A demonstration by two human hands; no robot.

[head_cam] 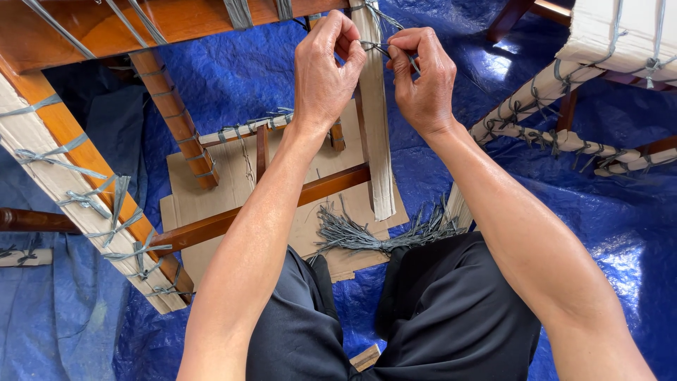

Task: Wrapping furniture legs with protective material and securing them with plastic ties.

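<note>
Both hands pinch a grey plastic tie: left hand (326, 67) and right hand (423, 74) apparently knotting the grey strapping (374, 46) around a cardboard-wrapped chair leg (374, 127); tightening seemingly needs a firm outward pull.

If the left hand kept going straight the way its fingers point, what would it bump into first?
Probably the right hand: the left hand pinches the grey string with fingers aimed across at it, almost touching, though depth is unclear.

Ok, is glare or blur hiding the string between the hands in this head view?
Head view: the grey string pinched between the left hand and right hand is sharp and evenly lit; glare shows only on the blue tarp, with bright patches at right and top; the edges bow slightly from the wide lens; the loose string bundle is clear too.
</note>
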